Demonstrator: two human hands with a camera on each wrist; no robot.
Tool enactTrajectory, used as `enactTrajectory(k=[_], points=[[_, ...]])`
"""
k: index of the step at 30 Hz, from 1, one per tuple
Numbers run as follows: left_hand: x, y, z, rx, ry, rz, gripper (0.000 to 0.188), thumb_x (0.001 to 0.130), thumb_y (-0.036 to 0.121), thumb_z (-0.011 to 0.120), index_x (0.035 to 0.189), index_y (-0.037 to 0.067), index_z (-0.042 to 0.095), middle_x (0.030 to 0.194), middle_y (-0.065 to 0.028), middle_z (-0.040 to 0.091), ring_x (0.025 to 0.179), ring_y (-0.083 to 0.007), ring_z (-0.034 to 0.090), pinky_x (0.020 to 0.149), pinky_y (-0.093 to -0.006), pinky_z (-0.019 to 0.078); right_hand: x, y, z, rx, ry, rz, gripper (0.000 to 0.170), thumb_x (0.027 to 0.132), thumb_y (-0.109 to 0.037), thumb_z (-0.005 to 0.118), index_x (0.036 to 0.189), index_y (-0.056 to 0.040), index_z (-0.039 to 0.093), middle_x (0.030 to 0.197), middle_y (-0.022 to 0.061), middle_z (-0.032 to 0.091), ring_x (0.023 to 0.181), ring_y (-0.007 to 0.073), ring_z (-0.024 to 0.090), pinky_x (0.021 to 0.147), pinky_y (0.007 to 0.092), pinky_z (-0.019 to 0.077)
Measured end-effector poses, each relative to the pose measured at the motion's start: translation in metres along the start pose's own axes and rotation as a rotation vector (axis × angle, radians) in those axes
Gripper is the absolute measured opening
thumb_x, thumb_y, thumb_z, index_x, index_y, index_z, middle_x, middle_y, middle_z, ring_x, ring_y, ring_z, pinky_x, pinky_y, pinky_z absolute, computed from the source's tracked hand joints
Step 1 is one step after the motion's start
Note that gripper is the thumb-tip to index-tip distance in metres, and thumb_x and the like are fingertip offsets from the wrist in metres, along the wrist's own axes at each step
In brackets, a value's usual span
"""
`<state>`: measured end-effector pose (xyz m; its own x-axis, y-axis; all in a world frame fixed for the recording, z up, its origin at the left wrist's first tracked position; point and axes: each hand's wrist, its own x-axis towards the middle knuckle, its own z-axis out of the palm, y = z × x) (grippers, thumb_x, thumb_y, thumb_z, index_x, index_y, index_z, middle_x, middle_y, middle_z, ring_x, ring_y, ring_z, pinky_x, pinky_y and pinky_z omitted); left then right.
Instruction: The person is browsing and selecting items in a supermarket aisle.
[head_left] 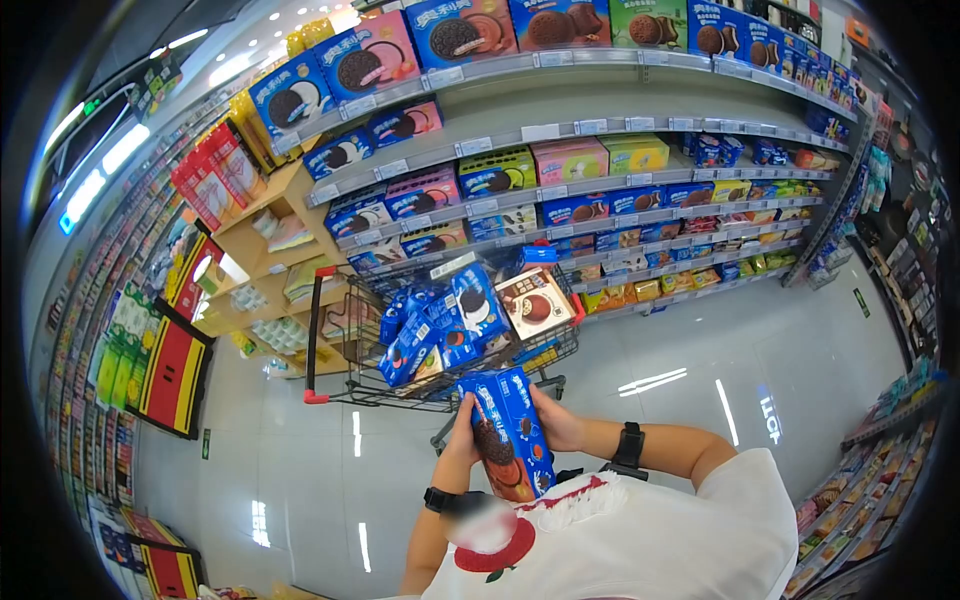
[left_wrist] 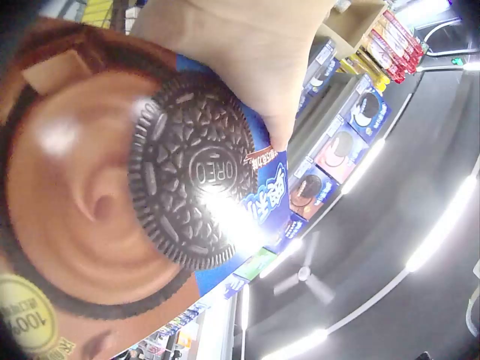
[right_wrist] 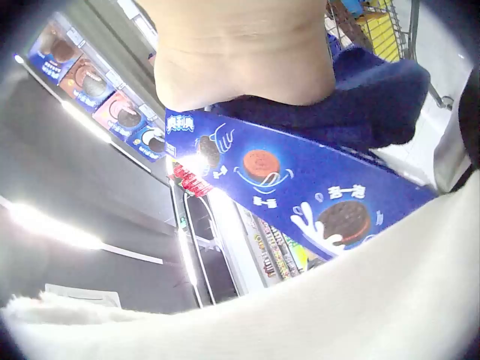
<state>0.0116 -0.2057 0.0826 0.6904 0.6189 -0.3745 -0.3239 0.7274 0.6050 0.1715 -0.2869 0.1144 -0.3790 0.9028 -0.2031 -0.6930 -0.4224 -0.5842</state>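
Observation:
Both hands hold a blue and brown box of Oreo cookies (head_left: 510,430) between them, close in front of the white shirt. The left hand (head_left: 460,432) grips its left side, and the right hand (head_left: 558,420) grips the opposite side. In the left wrist view, the front of the cookie box (left_wrist: 191,172) shows a dark cookie over brown cream, with the left thumb (left_wrist: 279,124) at its edge. From the right wrist, the blue side panel (right_wrist: 300,176) with small cookie pictures shows below the right hand (right_wrist: 244,52); its fingertips are hidden.
A wire shopping cart (head_left: 345,385) stands just beyond the hands, heaped with blue cookie boxes (head_left: 478,300) and a white and brown box (head_left: 537,303). Behind it, long shelves (head_left: 500,135) carry more cookie boxes. A wooden display stand (head_left: 285,195) is at the left. Grey tiled floor (head_left: 660,400) surrounds the cart.

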Motion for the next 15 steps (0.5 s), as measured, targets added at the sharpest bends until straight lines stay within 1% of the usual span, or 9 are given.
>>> enactTrajectory(k=[3,4,5,7,8,11,12,15], points=[[-0.001,-0.001,0.004,0.034,-0.027,0.011,0.047,0.089,0.046,0.042,0.115,0.007,0.051,0.106,-0.0081,0.060,0.092,-0.0192,0.059,0.081,-0.0347,0.0482,-0.002,-0.002,-0.010,0.143,-0.067,0.082,0.068,0.087,-0.060,0.025,0.135,-0.0123,0.032,0.133,0.0076,0.041,0.121,0.0221,0.041,0.102,0.0404,0.0310],[-0.002,-0.001,0.007,0.051,-0.034,0.018,0.046,0.090,0.045,0.042,0.115,0.007,0.051,0.106,-0.0079,0.060,0.092,-0.0190,0.059,0.081,-0.0346,0.0483,-0.002,-0.004,-0.012,0.173,-0.054,0.096,0.071,0.086,-0.063,0.025,0.135,-0.0116,0.032,0.133,0.0084,0.041,0.120,0.0226,0.042,0.102,0.0405,0.0313],[-0.002,0.000,0.011,0.070,-0.042,0.027,0.045,0.090,0.044,0.042,0.115,0.007,0.051,0.107,-0.0076,0.060,0.092,-0.0188,0.059,0.081,-0.0345,0.0483,-0.002,-0.007,-0.013,0.177,-0.044,0.052,0.070,0.086,-0.063,0.026,0.133,-0.0111,0.035,0.130,0.0082,0.044,0.117,0.0223,0.044,0.101,0.0398,0.0329],[0.000,0.002,0.015,0.101,-0.046,-0.014,0.043,0.091,0.042,0.043,0.116,0.008,0.050,0.107,-0.0072,0.060,0.092,-0.0182,0.059,0.080,-0.0346,0.0486,0.001,-0.014,-0.011,0.185,-0.024,-0.032,0.069,0.086,-0.062,0.028,0.129,-0.0101,0.041,0.125,0.0080,0.049,0.112,0.0216,0.050,0.098,0.0384,0.0359],[0.001,0.002,0.016,0.125,-0.039,-0.028,0.043,0.090,0.042,0.043,0.116,0.008,0.050,0.107,-0.0072,0.060,0.092,-0.0182,0.059,0.080,-0.0346,0.0487,0.003,-0.018,-0.011,0.161,0.016,-0.083,0.070,0.085,-0.064,0.030,0.127,-0.0085,0.043,0.122,0.0092,0.052,0.109,0.0219,0.052,0.096,0.0378,0.0387],[0.005,0.000,0.022,0.172,-0.029,-0.060,0.044,0.090,0.042,0.043,0.117,0.008,0.049,0.106,-0.0082,0.060,0.092,-0.0194,0.060,0.080,-0.0355,0.0490,-0.002,-0.037,-0.005,0.187,-0.003,-0.131,0.073,0.084,-0.065,0.028,0.127,-0.0074,0.042,0.121,0.0109,0.052,0.108,0.0222,0.052,0.094,0.0376,0.0409],[0.005,0.001,0.024,0.190,-0.029,-0.061,0.046,0.090,0.044,0.042,0.116,0.007,0.049,0.106,-0.0092,0.060,0.092,-0.0201,0.060,0.080,-0.0357,0.0492,-0.005,-0.040,-0.005,0.207,-0.035,-0.153,0.070,0.084,-0.062,0.037,0.127,-0.0063,0.041,0.122,0.0116,0.051,0.107,0.0222,0.053,0.093,0.0373,0.0420],[0.007,-0.001,0.024,0.218,-0.028,-0.063,0.048,0.089,0.046,0.041,0.117,0.007,0.049,0.109,-0.0111,0.059,0.095,-0.0222,0.059,0.084,-0.0373,0.0474,-0.012,-0.025,-0.018,-0.023,-0.062,-0.220,0.071,0.081,-0.052,0.053,0.131,-0.0052,0.035,0.127,0.0120,0.046,0.115,0.0229,0.047,0.098,0.0386,0.0371]])
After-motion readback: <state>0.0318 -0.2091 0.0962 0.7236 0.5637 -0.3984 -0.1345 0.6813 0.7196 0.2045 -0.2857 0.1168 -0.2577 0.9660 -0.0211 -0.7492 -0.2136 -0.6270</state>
